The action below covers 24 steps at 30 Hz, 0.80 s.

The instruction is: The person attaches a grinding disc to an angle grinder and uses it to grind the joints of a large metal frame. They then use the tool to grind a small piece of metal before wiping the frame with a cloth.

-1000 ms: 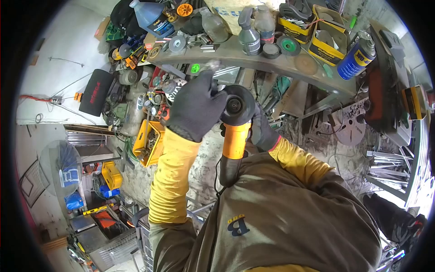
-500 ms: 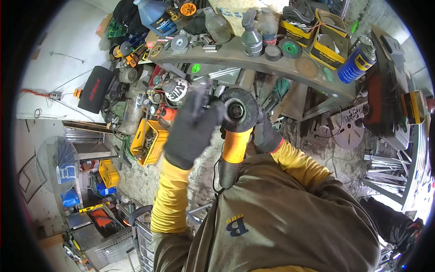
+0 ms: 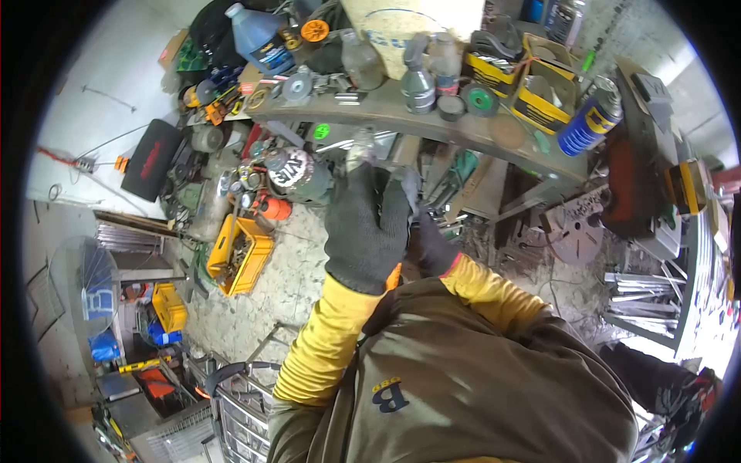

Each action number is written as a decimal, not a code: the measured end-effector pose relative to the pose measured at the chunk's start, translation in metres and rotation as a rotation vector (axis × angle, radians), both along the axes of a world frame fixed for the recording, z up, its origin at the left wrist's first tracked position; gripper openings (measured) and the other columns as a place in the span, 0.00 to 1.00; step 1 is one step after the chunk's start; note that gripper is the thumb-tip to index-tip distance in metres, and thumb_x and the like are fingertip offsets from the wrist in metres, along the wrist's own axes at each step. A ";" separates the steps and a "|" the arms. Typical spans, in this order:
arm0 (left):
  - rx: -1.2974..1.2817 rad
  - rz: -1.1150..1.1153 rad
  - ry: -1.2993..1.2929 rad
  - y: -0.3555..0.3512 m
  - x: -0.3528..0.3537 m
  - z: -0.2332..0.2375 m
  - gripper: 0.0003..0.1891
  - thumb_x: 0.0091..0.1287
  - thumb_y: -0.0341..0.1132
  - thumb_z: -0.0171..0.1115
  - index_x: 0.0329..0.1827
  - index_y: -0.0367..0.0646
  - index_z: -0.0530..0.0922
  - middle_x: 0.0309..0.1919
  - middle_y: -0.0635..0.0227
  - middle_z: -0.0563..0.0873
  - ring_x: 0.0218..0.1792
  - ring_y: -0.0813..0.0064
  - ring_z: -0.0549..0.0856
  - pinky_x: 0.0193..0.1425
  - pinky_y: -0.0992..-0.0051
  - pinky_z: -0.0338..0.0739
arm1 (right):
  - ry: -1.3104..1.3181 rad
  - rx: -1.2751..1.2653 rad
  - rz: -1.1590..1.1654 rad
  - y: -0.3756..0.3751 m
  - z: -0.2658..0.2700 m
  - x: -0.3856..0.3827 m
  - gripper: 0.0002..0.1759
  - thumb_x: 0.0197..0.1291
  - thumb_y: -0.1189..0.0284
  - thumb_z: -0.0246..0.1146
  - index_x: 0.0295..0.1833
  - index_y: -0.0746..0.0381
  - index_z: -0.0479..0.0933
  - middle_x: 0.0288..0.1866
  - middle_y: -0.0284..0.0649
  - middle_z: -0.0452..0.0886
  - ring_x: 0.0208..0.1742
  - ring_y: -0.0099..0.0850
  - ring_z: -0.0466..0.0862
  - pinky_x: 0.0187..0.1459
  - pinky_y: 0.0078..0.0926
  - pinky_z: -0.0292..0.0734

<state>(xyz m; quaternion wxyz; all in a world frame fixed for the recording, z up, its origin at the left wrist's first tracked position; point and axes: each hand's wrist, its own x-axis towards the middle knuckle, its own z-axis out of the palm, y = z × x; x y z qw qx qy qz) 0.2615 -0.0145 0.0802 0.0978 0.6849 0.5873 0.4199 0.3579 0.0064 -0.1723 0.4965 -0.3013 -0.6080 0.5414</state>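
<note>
Close to my chest, my right hand (image 3: 434, 248) grips the orange grinder (image 3: 394, 276), which is mostly hidden. Just past it, my left hand (image 3: 367, 224) covers the grinder's head, fingers curled round a blurry shiny tool (image 3: 360, 150). I think I'm turning the disc nut. Next it needs a steady hold and a firm twist. Far off is the messy shelf (image 3: 386, 114).

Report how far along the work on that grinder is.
Done: nothing can be confirmed. The left hand covers the head of the grinder, so the disc's state is hidden. In hand: the left hand grips a blurred metal tool at the head, and the right hand holds the body, only an orange sliver showing. Left: the tool work seems unfinished; discs lie on the shelf.
</note>
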 end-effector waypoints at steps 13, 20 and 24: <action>0.208 -0.373 0.273 0.018 -0.014 -0.005 0.17 0.60 0.34 0.80 0.47 0.36 0.84 0.37 0.55 0.90 0.36 0.59 0.91 0.43 0.64 0.85 | 0.987 -0.412 0.352 -0.011 0.079 -0.011 0.20 0.78 0.53 0.65 0.61 0.56 0.75 0.55 0.31 0.81 0.57 0.22 0.82 0.62 0.32 0.83; -0.084 -0.108 0.182 0.027 -0.017 -0.047 0.21 0.78 0.45 0.62 0.62 0.36 0.79 0.35 0.56 0.88 0.34 0.60 0.89 0.43 0.64 0.83 | 0.840 -0.809 0.151 -0.028 0.131 0.007 0.25 0.80 0.49 0.59 0.66 0.57 0.78 0.54 0.34 0.86 0.40 0.25 0.86 0.42 0.29 0.84; -0.993 0.084 -0.632 -0.007 -0.047 -0.031 0.25 0.83 0.58 0.54 0.54 0.41 0.80 0.28 0.65 0.83 0.24 0.68 0.84 0.30 0.70 0.79 | 0.721 -0.627 -0.319 -0.008 0.059 -0.001 0.27 0.82 0.49 0.55 0.68 0.61 0.78 0.57 0.35 0.87 0.47 0.29 0.88 0.50 0.31 0.86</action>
